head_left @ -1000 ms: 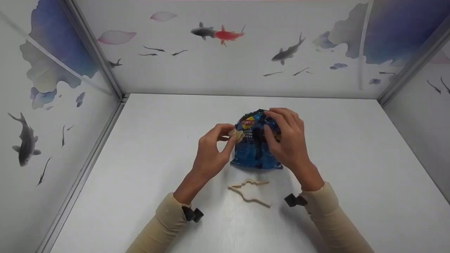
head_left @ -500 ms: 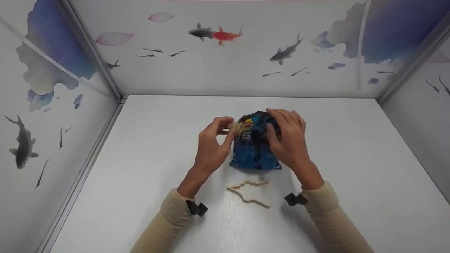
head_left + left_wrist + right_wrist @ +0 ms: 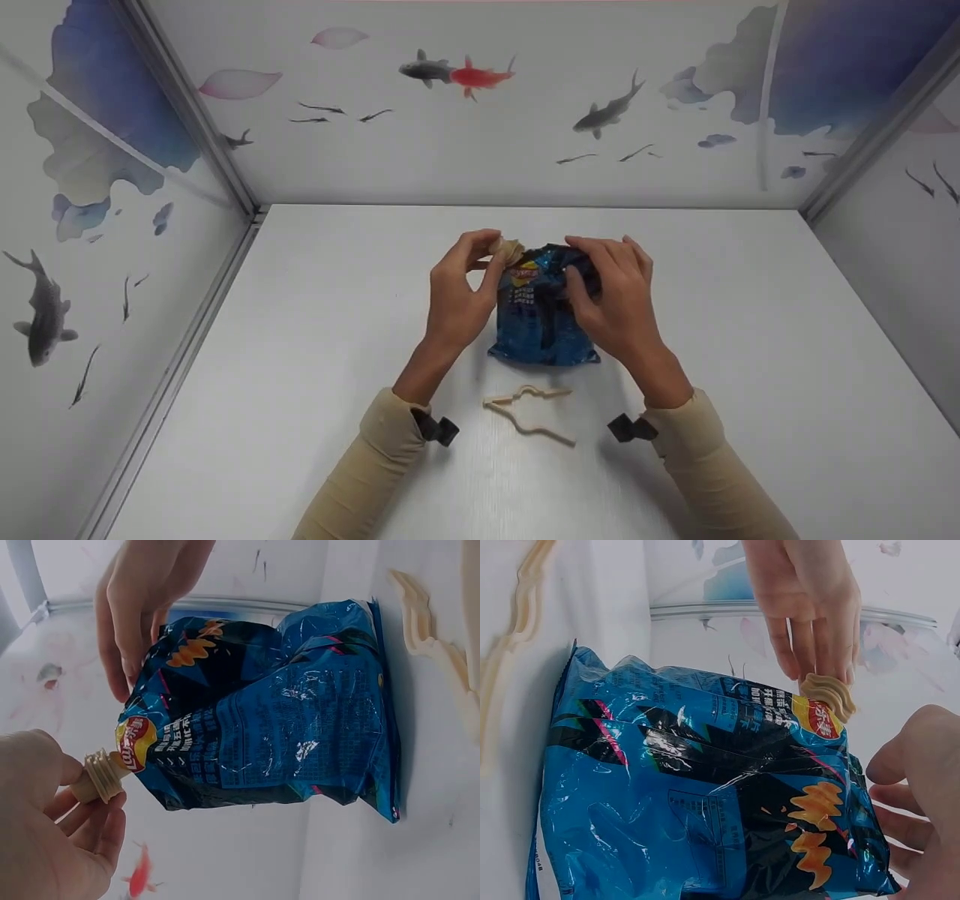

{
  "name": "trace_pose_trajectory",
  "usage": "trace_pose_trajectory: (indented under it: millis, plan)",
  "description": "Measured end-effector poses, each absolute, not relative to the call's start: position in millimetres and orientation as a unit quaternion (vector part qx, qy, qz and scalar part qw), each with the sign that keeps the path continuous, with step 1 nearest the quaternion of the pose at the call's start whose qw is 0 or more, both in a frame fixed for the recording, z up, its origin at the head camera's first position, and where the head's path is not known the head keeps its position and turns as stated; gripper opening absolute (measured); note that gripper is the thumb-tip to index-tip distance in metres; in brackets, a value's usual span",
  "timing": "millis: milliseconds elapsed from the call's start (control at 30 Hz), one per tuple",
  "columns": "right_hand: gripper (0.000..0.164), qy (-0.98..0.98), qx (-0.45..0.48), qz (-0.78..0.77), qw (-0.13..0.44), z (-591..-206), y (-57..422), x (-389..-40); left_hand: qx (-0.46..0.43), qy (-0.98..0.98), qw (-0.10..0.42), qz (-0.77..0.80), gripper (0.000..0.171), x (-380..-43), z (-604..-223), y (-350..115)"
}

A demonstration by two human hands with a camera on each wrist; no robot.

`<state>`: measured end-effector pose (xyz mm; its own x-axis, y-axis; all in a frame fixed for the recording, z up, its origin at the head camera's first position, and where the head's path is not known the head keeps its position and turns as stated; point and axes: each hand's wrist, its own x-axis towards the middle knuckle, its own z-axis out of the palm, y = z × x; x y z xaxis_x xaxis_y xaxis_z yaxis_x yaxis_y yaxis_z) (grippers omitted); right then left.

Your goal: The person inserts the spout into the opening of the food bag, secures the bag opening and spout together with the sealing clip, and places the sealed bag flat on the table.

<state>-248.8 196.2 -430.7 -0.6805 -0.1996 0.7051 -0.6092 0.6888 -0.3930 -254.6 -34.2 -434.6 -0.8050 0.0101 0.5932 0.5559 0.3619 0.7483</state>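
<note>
White walls painted with fish and blue washes are enclosing a white table (image 3: 315, 330) at the back and both sides. Two beige sleeves (image 3: 375, 465) are reaching in from the near edge. Between the hands, a blue Lay's chip bag (image 3: 521, 334) is standing upright on the table, around its middle, its plastic creasing and catching the light.

The right hand (image 3: 619, 296) is gripping the bag's top right corner, its thumb lying on the near side and its slightly parted fingers bending over the far side. The left hand (image 3: 461, 296) is closing thumb and fingertips together at the opposite top corner, pinching a small piece there.

On the table, nearer the person and well apart from both hands, a cream hinged clip (image 3: 529, 430) is lying spread in a V, its hinge pointing left and its farther arm bulging in a half-round. Black wrist mounts (image 3: 630, 427) are sitting at both cuffs.

The pinched thing, a cream ridged piece (image 3: 103, 775), is meeting the bag's corner just beside the red-and-yellow logo (image 3: 135, 744); whether plastic is entering it, I cannot tell.
</note>
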Motion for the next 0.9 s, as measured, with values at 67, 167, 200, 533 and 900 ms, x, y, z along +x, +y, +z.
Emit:
trace_pose_trajectory:
  millis: [67, 167, 200, 533, 900]
  plan:
    - [0.036, -0.862, 0.235, 0.315, 0.321, -430.1, 196.3, -248.7, -0.181, -0.784, 0.254, -0.536, 0.031, -255.1, -435.5, -34.5]
    - [0.035, -0.863, 0.235, 0.313, 0.321, -429.8, 196.0, -248.5, -0.184, -0.786, 0.249, -0.535, 0.032, -254.8, -436.1, -34.1]
    - [0.035, -0.862, 0.235, 0.315, 0.320, -429.6, 195.8, -248.2, -0.186, -0.787, 0.247, -0.534, 0.032, -254.9, -436.6, -33.9]
    - [0.034, -0.861, 0.237, 0.317, 0.319, -427.4, 194.4, -245.4, -0.197, -0.791, 0.233, -0.530, 0.032, -253.1, -437.9, -31.0]
    - [0.033, -0.863, 0.233, 0.317, 0.316, -426.4, 193.9, -244.2, -0.207, -0.797, 0.230, -0.518, 0.032, -253.1, -439.9, -28.5]
